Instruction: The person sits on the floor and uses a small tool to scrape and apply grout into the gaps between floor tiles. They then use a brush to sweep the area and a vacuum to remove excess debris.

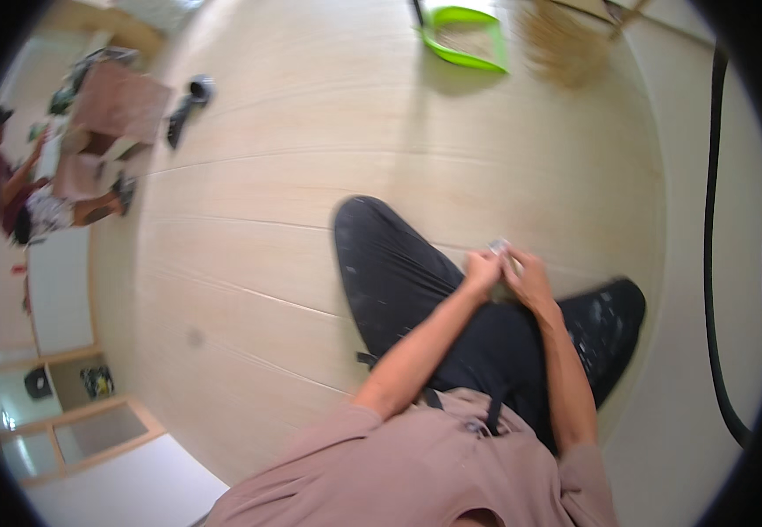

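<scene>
My left hand and my right hand meet in front of my lap, above my bent legs in black trousers. Between their fingertips is a small, pale, shiny object, too small and blurred to tell its kind. Both hands are closed, fingers pinched around it from either side. The fingers partly hide it.
A green dustpan holding pale debris lies ahead on the tiled floor, beside a straw broom. A black cable hangs along the right wall. At far left another person sits near a brown panel.
</scene>
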The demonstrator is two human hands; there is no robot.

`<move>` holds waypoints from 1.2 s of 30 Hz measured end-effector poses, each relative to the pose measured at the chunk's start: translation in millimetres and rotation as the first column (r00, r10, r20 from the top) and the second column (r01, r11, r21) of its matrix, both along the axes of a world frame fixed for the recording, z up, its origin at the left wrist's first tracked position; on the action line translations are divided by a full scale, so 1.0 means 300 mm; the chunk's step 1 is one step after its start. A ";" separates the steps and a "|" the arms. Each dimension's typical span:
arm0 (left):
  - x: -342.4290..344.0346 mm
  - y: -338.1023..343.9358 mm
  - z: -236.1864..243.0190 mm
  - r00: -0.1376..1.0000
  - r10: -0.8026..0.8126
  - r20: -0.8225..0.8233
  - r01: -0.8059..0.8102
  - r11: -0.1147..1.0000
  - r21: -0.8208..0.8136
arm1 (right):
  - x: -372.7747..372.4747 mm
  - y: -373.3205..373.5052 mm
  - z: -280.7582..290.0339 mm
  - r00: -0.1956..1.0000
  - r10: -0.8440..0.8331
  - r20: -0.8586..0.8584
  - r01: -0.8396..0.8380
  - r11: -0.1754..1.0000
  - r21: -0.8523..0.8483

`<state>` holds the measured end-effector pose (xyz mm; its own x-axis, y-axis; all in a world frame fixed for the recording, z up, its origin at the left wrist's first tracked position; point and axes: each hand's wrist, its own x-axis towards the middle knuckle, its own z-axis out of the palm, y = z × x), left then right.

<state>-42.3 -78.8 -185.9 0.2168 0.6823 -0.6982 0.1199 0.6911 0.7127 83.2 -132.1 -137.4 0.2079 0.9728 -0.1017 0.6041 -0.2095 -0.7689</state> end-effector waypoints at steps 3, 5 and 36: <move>-0.030 0.000 -0.062 0.965 0.002 -0.263 0.039 0.988 0.149 | -0.043 0.013 0.019 0.993 0.029 -0.113 -0.024 0.999 0.045; -0.051 -0.006 -0.104 0.957 -0.003 -0.290 0.038 0.993 0.115 | -0.060 0.007 0.022 0.989 0.023 -0.145 -0.023 1.000 0.004; 0.155 -0.097 0.016 1.000 -0.007 0.022 0.008 0.999 -0.048 | 0.157 -0.144 0.032 0.999 -0.003 -0.034 0.001 0.999 -0.044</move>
<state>4.2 -107.9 -181.2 0.2372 0.6467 -0.7249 0.1098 0.7236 0.6814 130.2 -175.4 -127.7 0.2054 0.9669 -0.1513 0.5775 -0.2445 -0.7789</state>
